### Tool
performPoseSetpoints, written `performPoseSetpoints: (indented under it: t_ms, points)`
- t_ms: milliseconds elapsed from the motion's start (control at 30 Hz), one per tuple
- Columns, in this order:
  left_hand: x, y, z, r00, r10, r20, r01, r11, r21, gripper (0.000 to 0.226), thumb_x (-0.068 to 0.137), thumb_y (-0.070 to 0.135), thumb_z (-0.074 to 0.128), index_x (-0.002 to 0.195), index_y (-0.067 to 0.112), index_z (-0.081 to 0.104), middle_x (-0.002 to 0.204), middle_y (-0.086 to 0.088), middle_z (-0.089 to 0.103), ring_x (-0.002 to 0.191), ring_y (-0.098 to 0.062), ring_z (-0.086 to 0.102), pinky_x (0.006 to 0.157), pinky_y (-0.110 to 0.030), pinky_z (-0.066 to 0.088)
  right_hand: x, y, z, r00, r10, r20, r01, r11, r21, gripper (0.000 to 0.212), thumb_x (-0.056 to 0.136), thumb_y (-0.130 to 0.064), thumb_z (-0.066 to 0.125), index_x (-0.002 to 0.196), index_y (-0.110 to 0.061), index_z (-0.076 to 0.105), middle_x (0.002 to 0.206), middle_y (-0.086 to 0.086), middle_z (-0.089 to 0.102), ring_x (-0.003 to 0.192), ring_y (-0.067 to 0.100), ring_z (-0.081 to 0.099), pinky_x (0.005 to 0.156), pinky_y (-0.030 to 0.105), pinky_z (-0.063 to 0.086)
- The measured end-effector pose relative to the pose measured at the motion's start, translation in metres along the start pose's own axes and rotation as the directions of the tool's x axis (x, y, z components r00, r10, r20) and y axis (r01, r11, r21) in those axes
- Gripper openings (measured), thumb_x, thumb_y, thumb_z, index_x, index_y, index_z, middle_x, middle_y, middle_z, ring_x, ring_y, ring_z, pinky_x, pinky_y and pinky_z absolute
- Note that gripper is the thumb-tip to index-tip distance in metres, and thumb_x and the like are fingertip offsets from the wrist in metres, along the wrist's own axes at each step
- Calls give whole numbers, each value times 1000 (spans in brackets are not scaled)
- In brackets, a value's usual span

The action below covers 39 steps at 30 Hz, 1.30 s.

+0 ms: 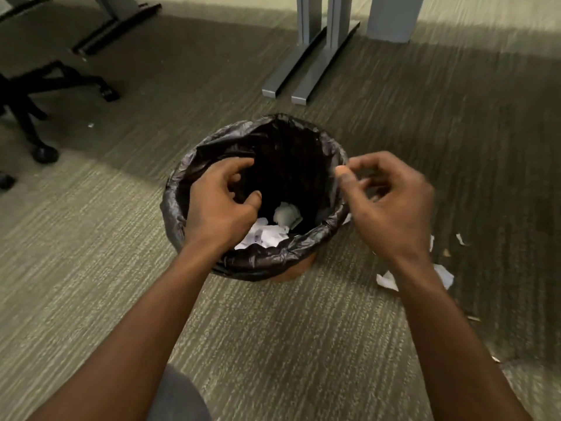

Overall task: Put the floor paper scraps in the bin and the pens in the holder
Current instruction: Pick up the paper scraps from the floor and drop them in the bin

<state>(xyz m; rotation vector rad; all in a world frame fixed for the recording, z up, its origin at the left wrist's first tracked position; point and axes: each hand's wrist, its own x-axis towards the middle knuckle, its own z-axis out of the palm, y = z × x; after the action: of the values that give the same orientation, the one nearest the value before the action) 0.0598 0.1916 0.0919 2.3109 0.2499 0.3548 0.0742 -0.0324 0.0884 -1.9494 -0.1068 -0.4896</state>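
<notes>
A round bin (261, 264) lined with a black bag stands on the carpet. Crumpled white paper (268, 233) lies at its bottom. My left hand (221, 205) hovers over the bin's left rim with loosely curled fingers and nothing visible in it. My right hand (391, 214), slightly blurred, is just outside the right rim, thumb raised and fingers loosely bent, with no scrap seen in it. White paper scraps (387, 281) lie on the floor right of the bin, partly hidden under my right forearm. No pens or holder are in view.
More small scraps (460, 238) dot the carpet at the right. A black office chair base (30, 95) with casters stands at the far left. Grey desk legs (303, 71) rest on the floor behind the bin. Bare carpet surrounds me.
</notes>
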Motion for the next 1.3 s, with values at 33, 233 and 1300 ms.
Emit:
performPoseSetpoints:
  t_ms: [33,233,1300]
  points:
    - [-4,7,1,999,43,-21,-43,999,-20,46,84,19,77,128,29,68,129,11,67,114,-5,64,94,-33,59,0,10,-8,998,54,-40,-53,998,30,16,90,-38,74,92,-22,74,88,-10,74,72,6,68,64,22,54]
    - [-52,72,38,929,367,48,-359,924,-131,22,88,16,75,110,16,76,119,5,70,114,-3,64,91,-17,53,-22,111,-62,883,421,-207,-434,901,-19,6,88,-30,75,85,-25,74,82,-8,74,74,6,68,77,42,62]
    - [-115,-21,313,696,120,708,-359,912,199,29,91,18,66,120,14,60,127,-7,60,117,-28,57,100,-39,48,-106,235,-84,695,706,-137,-719,673,-176,16,74,-26,85,76,-15,73,71,-2,71,66,16,65,65,30,47]
